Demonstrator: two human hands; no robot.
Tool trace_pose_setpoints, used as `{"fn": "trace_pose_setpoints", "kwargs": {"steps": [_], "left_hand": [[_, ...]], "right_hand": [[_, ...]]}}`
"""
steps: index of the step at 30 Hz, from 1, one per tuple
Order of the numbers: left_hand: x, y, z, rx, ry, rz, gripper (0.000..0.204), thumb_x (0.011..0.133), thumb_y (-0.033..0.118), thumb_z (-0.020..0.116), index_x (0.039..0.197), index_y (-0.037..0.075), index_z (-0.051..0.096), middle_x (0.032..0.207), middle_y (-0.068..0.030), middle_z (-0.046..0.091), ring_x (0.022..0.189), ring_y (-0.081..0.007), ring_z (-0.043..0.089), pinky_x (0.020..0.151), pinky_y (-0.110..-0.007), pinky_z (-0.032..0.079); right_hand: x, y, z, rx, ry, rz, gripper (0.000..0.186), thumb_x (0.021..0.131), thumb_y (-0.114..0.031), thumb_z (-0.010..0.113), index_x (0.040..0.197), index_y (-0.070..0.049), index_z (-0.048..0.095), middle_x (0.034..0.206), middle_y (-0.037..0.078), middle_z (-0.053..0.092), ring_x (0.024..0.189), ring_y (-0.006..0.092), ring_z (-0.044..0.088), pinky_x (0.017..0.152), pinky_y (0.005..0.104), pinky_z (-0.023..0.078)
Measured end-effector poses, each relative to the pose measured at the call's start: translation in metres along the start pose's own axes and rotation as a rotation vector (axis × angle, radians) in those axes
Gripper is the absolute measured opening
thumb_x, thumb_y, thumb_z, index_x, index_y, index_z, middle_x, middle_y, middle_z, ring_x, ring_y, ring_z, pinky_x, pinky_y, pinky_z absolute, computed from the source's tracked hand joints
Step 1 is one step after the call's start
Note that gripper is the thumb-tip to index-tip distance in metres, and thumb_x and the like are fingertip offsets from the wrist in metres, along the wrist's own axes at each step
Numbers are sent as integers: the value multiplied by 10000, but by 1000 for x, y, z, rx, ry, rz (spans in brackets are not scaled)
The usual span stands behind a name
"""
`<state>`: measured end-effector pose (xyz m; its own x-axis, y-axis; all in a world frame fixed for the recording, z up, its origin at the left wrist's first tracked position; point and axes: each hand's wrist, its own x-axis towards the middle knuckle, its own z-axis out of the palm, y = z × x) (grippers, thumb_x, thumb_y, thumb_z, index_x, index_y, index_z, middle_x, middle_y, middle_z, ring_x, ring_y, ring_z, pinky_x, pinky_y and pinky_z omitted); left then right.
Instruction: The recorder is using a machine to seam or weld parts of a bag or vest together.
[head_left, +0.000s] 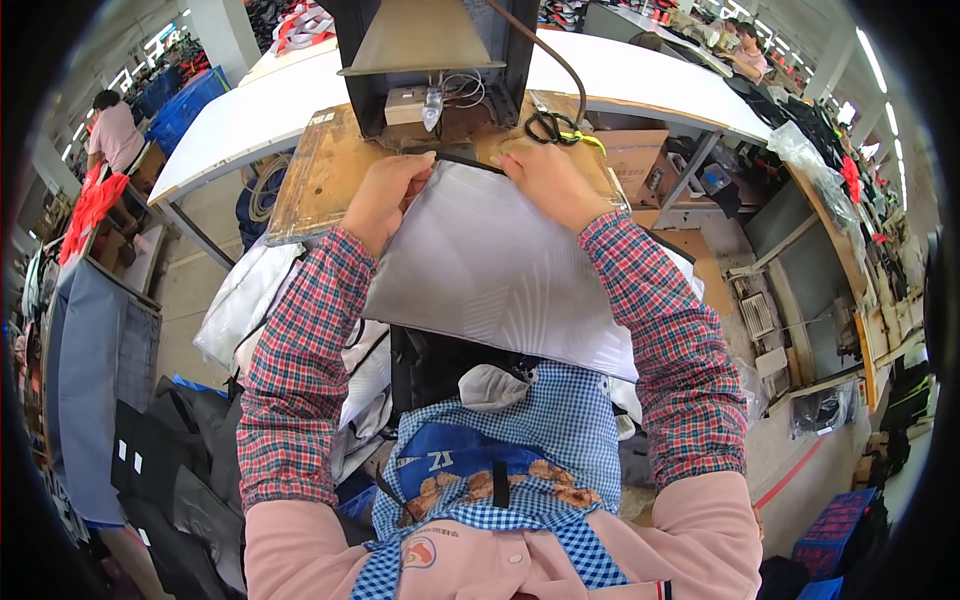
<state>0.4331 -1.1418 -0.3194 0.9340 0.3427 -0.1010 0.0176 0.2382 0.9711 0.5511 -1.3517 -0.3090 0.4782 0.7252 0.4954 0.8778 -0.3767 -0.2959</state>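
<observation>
A light grey fabric panel (500,260) with a faint pale pattern and a black edge along its top hangs between my two hands. Its lower part drapes toward my lap. My left hand (390,200) pinches the panel's upper left corner, fingers closed. At the upper right, my right hand (553,182) grips the black edge, with some fingers hidden behind the cloth. Just beyond both hands stands a dark machine (430,70) with a sloped metal cover and a small lit part. Black-handled scissors (550,126) lie right beyond my right hand.
The machine stands on a worn wooden board (318,170), with a long white table (640,85) behind it. Pale fabric pieces (245,300) lie left of my lap; dark fabric (185,470) is piled lower left. A cardboard box (635,158) sits beneath the table. Other people work farther off.
</observation>
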Motion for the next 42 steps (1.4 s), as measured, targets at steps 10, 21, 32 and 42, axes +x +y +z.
{"fn": "trace_pose_setpoints", "kwargs": {"steps": [10, 21, 32, 42], "left_hand": [[38, 1, -4, -111, 100, -79, 136, 866, 168, 675, 784, 70, 629, 717, 0, 576, 645, -115, 499, 606, -268, 425], [52, 6, -8, -204, 155, -34, 109, 846, 101, 652, 822, -4, 639, 740, -54, 601, 655, -160, 546, 587, -303, 473], [53, 6, -3, -218, 155, 12, 103, 831, 57, 635, 866, -40, 644, 776, -75, 622, 663, -165, 567, 603, -298, 482], [68, 9, -13, -322, 241, 107, 93, 867, 79, 601, 896, -7, 584, 805, -60, 557, 701, -170, 552, 660, -313, 547]], "right_hand": [[30, 14, 9, -51, 6, 27, 345, 952, -277, 523, 825, 25, 631, 782, 265, 619, 770, 438, 600, 714, 476, 489], [45, 11, 12, -52, 28, 69, 389, 949, -324, 533, 812, 28, 625, 772, 269, 616, 769, 447, 601, 713, 482, 490], [46, 11, 10, -113, 4, 116, 409, 950, -359, 492, 851, -2, 664, 844, 241, 657, 833, 436, 627, 769, 498, 506], [46, 15, 6, -113, 35, 164, 412, 953, -359, 488, 852, 1, 659, 850, 250, 653, 842, 443, 622, 779, 505, 499]]}}
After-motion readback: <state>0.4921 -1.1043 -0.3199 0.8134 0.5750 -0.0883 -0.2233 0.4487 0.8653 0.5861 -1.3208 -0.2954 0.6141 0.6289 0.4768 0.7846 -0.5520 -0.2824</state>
